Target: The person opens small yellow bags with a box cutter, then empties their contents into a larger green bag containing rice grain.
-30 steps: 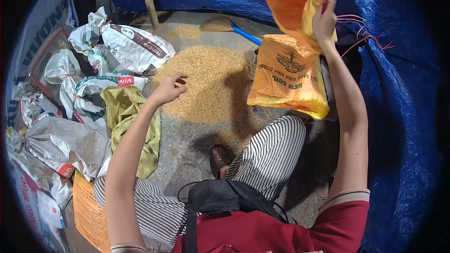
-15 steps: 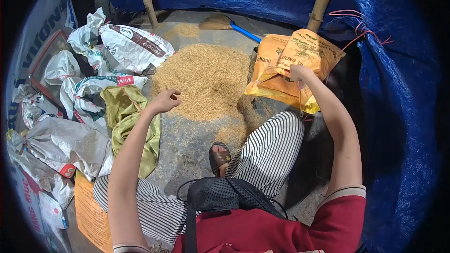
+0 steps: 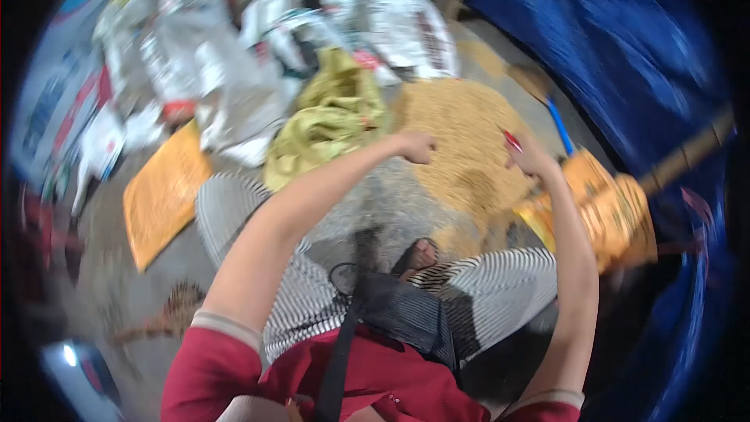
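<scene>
Camera swung hard since half a second ago, so the view is rotated and blurred; right hand (image 3: 533, 159) is off the orange sacks (image 3: 617, 215) and now sits at the near edge of the grain pile (image 3: 461, 137). Fingers pinched, with a thin red strip (image 3: 512, 140) sticking up from them; too blurred to say what it is. Left hand (image 3: 414, 146) has moved in over the pile's other edge, fingers curled; can't tell if it holds anything.

Pile is loose tan grain lying straight on the bare concrete floor (image 3: 117, 289), between both hands. Orange sacks stand just right of it, against the blue tarp (image 3: 625, 47) that walls that side. Broom (image 3: 547, 101) with a blue handle lies at the pile's far edge. Crumpled yellow-green sack (image 3: 332, 113) touches the pile's left side. White sacks (image 3: 273, 16), tied and full, are heaped behind that. Flat orange bag (image 3: 160, 191) lies on the floor further left.
</scene>
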The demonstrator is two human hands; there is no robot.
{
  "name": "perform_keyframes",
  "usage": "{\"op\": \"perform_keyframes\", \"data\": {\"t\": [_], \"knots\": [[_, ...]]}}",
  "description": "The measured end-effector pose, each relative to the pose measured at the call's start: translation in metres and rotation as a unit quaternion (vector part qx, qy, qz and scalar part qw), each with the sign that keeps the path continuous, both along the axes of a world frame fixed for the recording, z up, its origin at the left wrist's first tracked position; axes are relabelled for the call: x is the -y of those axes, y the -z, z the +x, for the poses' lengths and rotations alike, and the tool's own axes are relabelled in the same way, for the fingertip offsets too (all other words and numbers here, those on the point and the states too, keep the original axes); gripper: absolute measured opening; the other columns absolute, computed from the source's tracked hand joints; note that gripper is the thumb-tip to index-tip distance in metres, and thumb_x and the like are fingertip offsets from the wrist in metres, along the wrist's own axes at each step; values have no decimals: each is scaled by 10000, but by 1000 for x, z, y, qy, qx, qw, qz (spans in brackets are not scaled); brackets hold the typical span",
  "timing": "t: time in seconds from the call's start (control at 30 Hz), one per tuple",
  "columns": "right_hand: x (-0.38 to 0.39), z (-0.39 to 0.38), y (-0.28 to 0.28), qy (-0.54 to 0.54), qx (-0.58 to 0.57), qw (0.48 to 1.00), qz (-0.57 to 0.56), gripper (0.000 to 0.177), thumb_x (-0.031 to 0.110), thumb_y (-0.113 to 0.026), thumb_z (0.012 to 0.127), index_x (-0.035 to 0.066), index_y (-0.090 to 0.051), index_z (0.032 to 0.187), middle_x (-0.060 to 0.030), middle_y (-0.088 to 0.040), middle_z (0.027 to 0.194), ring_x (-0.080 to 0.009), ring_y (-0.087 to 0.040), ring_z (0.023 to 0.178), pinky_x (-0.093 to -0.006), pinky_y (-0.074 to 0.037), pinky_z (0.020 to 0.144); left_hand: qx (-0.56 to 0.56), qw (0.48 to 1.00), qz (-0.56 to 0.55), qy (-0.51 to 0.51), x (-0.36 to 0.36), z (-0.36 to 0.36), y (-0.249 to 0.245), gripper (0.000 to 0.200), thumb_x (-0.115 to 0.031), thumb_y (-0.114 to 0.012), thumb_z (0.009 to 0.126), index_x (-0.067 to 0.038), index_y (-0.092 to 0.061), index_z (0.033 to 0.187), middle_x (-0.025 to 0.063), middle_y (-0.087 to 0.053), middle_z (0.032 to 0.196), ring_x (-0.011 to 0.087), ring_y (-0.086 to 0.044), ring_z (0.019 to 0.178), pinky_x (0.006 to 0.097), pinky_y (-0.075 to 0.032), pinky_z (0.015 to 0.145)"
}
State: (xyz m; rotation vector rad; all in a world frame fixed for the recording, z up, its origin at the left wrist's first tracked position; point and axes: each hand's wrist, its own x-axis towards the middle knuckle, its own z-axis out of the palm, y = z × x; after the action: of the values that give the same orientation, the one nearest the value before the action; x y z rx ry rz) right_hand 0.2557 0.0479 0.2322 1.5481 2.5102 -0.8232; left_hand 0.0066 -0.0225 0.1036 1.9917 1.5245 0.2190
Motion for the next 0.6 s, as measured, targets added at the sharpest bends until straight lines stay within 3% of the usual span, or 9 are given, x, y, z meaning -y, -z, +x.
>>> {"op": "perform_keyframes", "data": {"t": [0.03,0.1,0.23,0.3,0.37,0.5,0.6], "knots": [[9,-17,3,-31,-5,999,-5,246,235,-449,875,12,-499,965,-111,-614,672,-147,-504,387,-294,-392,362,1,1000,-1,-26,11,-3,-10,478,-161,-533,673,-47,-538,1137,170,-587,1054,275,-570,965,363,-458,795],[25,-51,6,-76,-20,996,-39,261,230,-439,879,5,-490,1001,-112,-605,680,-143,-504,378,-281,-399,361,-4,999,23,-41,4,-22,19,427,-149,-544,646,-46,-591,1058,172,-619,948,282,-603,859,364,-476,709],[47,-105,17,-120,-49,987,-98,263,207,-428,878,-2,-474,1031,-123,-592,717,-148,-517,386,-260,-408,362,12,991,38,-129,48,-68,-6,393,-164,-564,694,-29,-566,1063,186,-602,977,315,-580,896,364,-465,751],[55,-128,26,-140,-50,980,-131,247,172,-423,874,-5,-472,1039,-125,-597,744,-153,-533,398,-267,-422,369,65,967,121,-214,64,-98,0,316,-127,-541,628,-54,-644,918,169,-631,859,297,-605,816,358,-477,692],[63,-148,36,-180,-30,976,-121,236,146,-420,871,-8,-473,1041,-120,-595,738,-153,-549,414,-271,-433,376,72,949,159,-261,80,-135,15,294,-134,-550,634,-57,-651,899,170,-632,840,297,-606,821,353,-478,712],[72,-177,58,-199,-53,968,-142,215,130,-441,864,7,-497,1030,-111,-580,707,-174,-553,429,-289,-436,400,65,855,206,-472,132,-202,30,235,-107,-553,673,-49,-650,879,182,-628,808,304,-611,773,362,-476,699],[81,-194,77,-217,-128,957,-145,243,102,-441,853,-3,-492,1066,-111,-576,726,-176,-564,459,-279,-442,427,47,799,137,-583,170,-248,54,234,-125,-556,678,-63,-658,879,177,-631,847,293,-615,798,348,-478,722]]}}
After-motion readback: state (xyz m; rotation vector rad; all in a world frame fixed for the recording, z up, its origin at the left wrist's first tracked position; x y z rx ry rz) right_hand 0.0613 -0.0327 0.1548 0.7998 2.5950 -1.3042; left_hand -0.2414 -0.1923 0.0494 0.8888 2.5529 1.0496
